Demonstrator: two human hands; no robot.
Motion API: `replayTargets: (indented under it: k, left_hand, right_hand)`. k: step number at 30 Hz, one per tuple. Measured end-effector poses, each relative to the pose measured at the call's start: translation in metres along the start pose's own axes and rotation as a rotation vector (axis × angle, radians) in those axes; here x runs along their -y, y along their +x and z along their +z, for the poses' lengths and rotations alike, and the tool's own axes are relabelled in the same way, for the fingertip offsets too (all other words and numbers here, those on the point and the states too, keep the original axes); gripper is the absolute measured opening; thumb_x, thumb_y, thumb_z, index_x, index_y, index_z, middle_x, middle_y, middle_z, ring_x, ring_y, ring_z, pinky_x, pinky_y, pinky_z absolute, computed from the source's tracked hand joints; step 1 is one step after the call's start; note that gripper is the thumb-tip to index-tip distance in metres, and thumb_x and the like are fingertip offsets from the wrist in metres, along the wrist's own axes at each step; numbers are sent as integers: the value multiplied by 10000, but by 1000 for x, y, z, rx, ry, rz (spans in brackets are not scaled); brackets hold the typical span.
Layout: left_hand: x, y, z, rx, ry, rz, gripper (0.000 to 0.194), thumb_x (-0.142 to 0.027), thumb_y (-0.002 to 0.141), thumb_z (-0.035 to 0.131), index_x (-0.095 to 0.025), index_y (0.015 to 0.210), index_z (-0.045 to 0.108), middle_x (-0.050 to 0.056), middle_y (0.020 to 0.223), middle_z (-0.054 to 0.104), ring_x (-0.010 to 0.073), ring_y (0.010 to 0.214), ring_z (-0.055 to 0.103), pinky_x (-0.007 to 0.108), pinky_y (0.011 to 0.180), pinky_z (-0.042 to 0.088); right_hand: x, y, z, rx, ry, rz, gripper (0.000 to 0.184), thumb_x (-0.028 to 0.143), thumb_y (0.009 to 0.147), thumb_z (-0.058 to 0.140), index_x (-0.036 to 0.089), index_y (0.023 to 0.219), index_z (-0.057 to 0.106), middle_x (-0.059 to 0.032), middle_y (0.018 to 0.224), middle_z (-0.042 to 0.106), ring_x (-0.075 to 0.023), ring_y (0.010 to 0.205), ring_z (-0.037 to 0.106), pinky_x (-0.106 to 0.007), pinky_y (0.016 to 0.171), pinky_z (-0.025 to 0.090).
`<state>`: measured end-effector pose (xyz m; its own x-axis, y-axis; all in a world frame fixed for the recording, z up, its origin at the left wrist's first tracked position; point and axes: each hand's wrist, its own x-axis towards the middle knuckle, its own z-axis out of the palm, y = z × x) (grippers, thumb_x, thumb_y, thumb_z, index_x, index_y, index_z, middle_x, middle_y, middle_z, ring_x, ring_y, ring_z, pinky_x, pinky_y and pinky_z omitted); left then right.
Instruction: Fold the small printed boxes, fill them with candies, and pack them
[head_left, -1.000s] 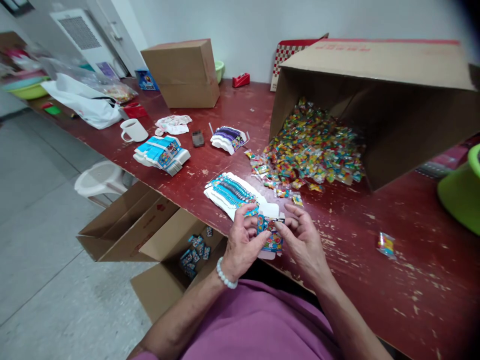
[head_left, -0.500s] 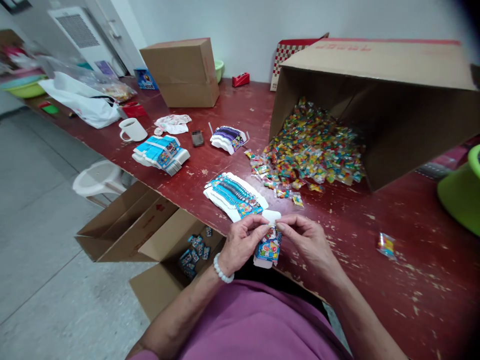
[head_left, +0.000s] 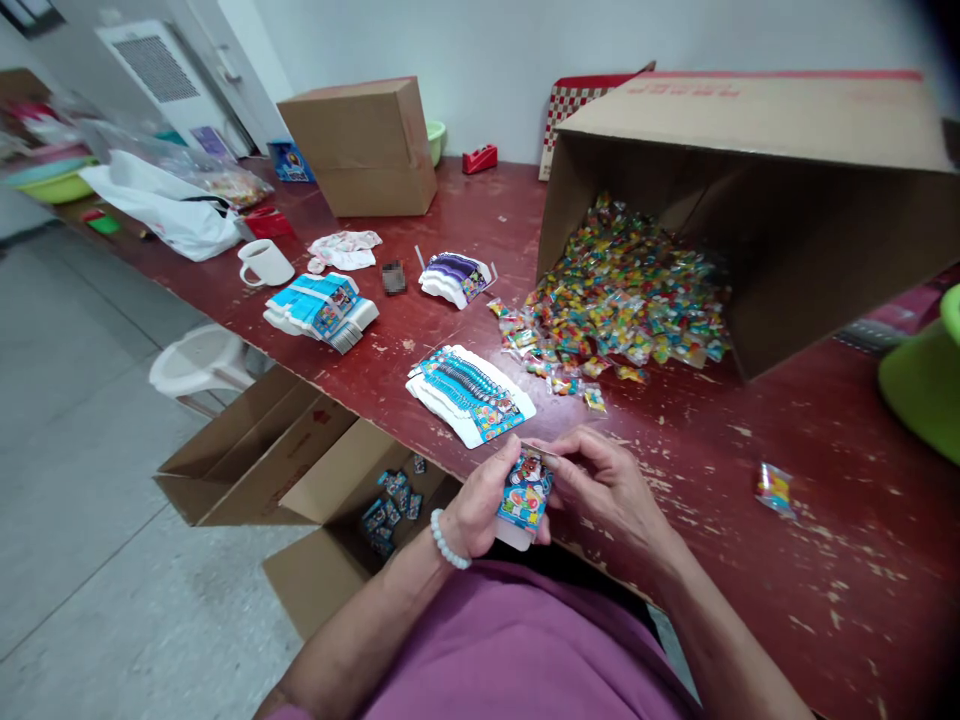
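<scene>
A small blue printed candy box [head_left: 526, 492] is between my hands at the table's front edge, its white bottom flap hanging loose. My left hand [head_left: 480, 502] wraps around its left side, thumb near the top. At its upper end, my right hand [head_left: 604, 485] pinches the top flap, which looks folded over. Just beyond lies a fanned stack of flat blue cartons [head_left: 471, 392]. Wrapped candies [head_left: 630, 290] spill from a large cardboard box [head_left: 750, 120] tipped on its side. A lone wrapped candy [head_left: 775, 487] rests to the right.
More flat blue cartons [head_left: 321, 308], a purple carton stack [head_left: 456, 277], a white mug [head_left: 265, 263] and a closed cardboard box [head_left: 360, 150] stand further back. Below the edge, an open carton [head_left: 337, 480] holds several small blue boxes [head_left: 390, 512]. A white stool [head_left: 199, 360] is at left.
The top flap, upright before, is now folded down under my right fingers. My left hand has shifted from pinching the top to wrapping around the box, which has tilted slightly.
</scene>
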<state>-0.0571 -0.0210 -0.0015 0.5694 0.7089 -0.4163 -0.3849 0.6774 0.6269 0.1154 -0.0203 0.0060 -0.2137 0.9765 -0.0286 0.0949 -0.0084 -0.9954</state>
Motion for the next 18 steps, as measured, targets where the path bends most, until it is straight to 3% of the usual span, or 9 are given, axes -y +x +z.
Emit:
replayTargets:
  k: [3,6,12,16,18]
  left_hand:
    - [2,4,3,-103,67,21,617,-651,909,413,-200,1316,523,33,700,668,150,440,618,222,414,457]
    - [1,5,7,-154,188,74,667,-672,898,413,-178,1327,541,41,713,667,133,448,605,209,416,440]
    - [0,4,7,-120,365,143,719,-684,911,365,-145,1348,552,45,715,651,113,460,575,211,437,431]
    - [-2,3,5,-103,374,155,717,-675,910,388,-139,1358,552,48,724,655,110,466,569,217,443,440]
    - [-3,4,5,-107,320,147,706,-671,907,404,-148,1357,552,47,723,662,112,461,568,219,431,438]
  right_hand:
    - [2,1,-4,54,-105,-37,231,416,912,625,203,840,681,-40,820,681,-180,735,654,-289,667,529]
    - [3,6,-5,32,-46,27,237,428,870,675,192,849,671,-26,784,687,-147,578,625,-265,538,510]
    - [10,13,-2,6,118,132,255,422,785,751,180,763,675,-28,687,714,-144,510,615,-260,493,502]
    - [14,12,-2,-25,110,91,223,398,796,741,189,750,680,-55,858,758,-156,597,651,-283,573,535]
    - [15,9,-2,21,34,-10,179,374,850,692,205,789,700,-58,961,753,-180,718,683,-308,668,552]
